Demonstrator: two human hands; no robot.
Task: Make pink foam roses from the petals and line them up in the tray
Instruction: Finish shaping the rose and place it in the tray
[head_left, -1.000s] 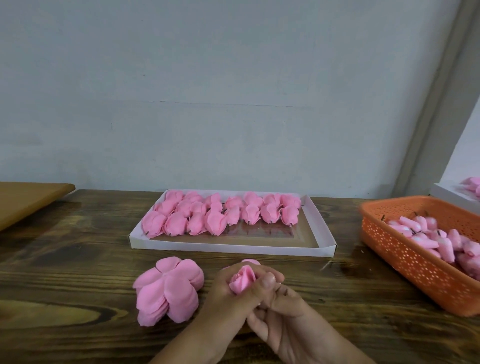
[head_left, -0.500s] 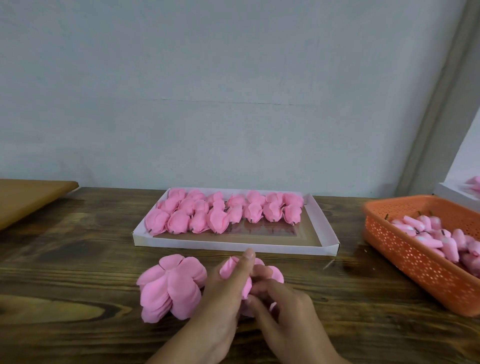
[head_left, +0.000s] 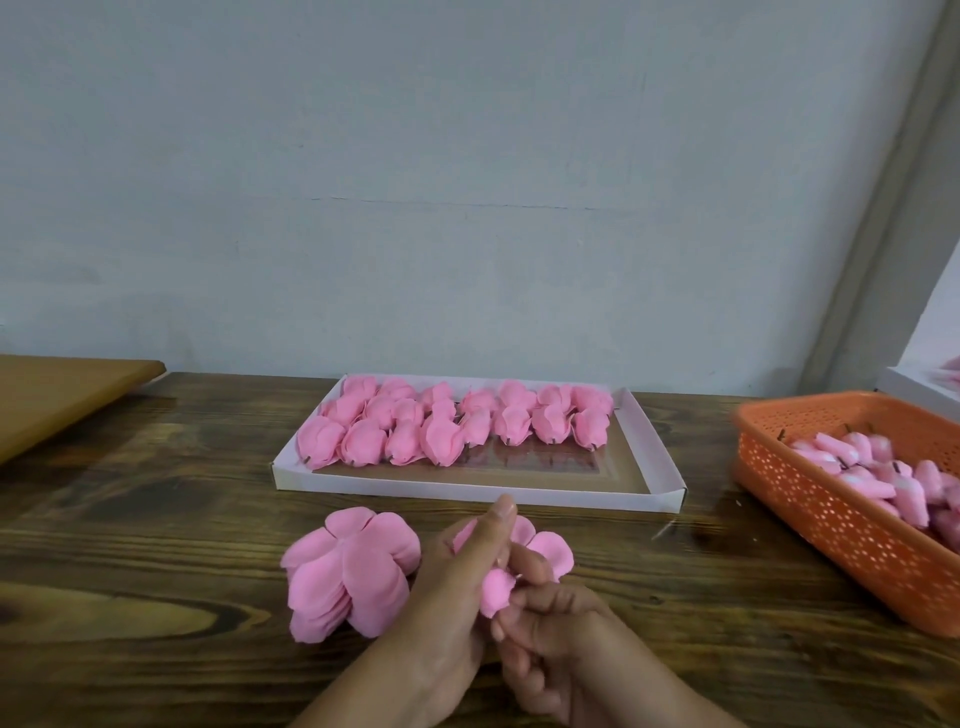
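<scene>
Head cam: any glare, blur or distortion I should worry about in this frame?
Head view: soft, even light with faint shadows; a glossy reflection of the roses on the white tray floor; wide-angle bending tilts the wall corner at right; the orange basket and frame edges are smeared; the left hand and right hand are slightly soft.

We note matt foam petals (head_left: 348, 574), a glossy dark wood table (head_left: 156, 519), a perforated plastic basket (head_left: 831, 514) and a white card tray (head_left: 467, 486).

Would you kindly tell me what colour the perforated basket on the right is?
Orange; the basket shows best in the head view, the only one.
</scene>
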